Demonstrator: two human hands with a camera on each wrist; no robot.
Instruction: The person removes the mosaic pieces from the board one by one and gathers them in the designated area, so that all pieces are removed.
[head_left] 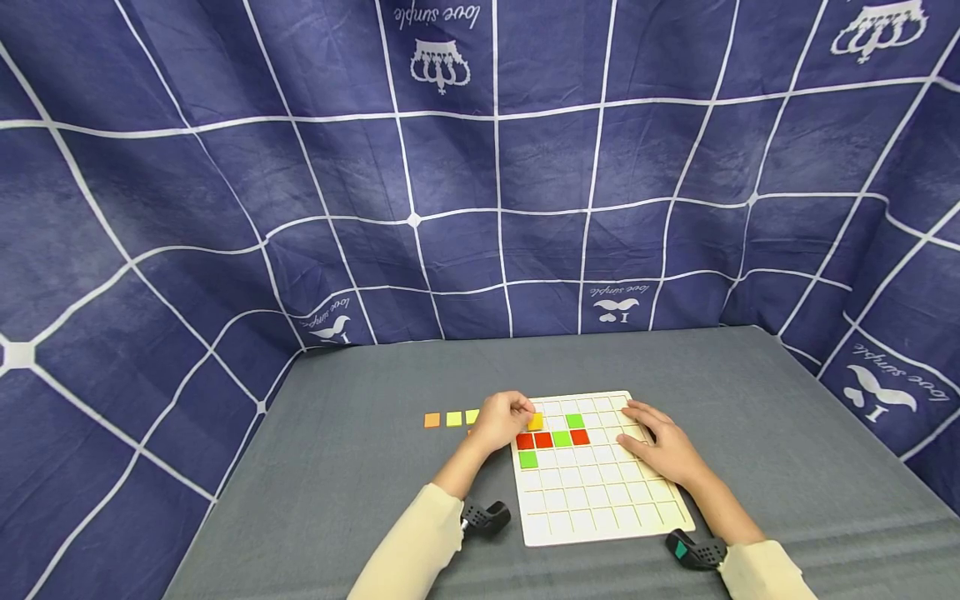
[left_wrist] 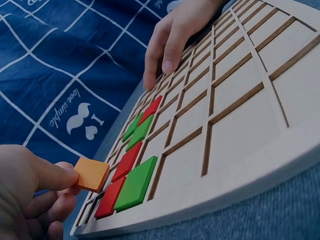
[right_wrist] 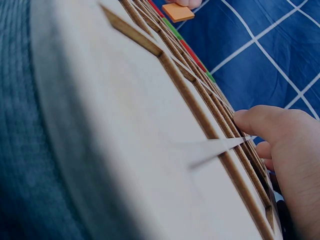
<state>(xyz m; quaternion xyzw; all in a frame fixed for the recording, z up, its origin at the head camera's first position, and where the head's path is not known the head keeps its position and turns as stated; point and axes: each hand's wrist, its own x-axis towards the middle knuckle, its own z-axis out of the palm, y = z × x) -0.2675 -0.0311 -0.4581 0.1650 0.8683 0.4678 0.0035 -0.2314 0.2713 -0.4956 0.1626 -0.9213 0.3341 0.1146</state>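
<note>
A pale wooden grid board (head_left: pixel 585 500) lies on the grey table. My left hand (head_left: pixel 501 422) pinches an orange square tile (left_wrist: pixel 92 174) between thumb and fingers, holding it just above the board's upper left squares. Beneath and beside it, red tiles (left_wrist: pixel 126 161) and green tiles (left_wrist: pixel 136 184) sit in the grid. My right hand (head_left: pixel 663 446) rests on the board's right edge with its fingers extended and nothing held; in the right wrist view its thumb (right_wrist: pixel 260 120) touches the board's rim area.
Left of the board, an orange tile (head_left: pixel 432 420) and yellow tiles (head_left: pixel 453 418) lie in a row on the table (head_left: pixel 337 467); my left hand partly hides others. A dark blue checked cloth (head_left: pixel 465 167) hangs behind and at both sides.
</note>
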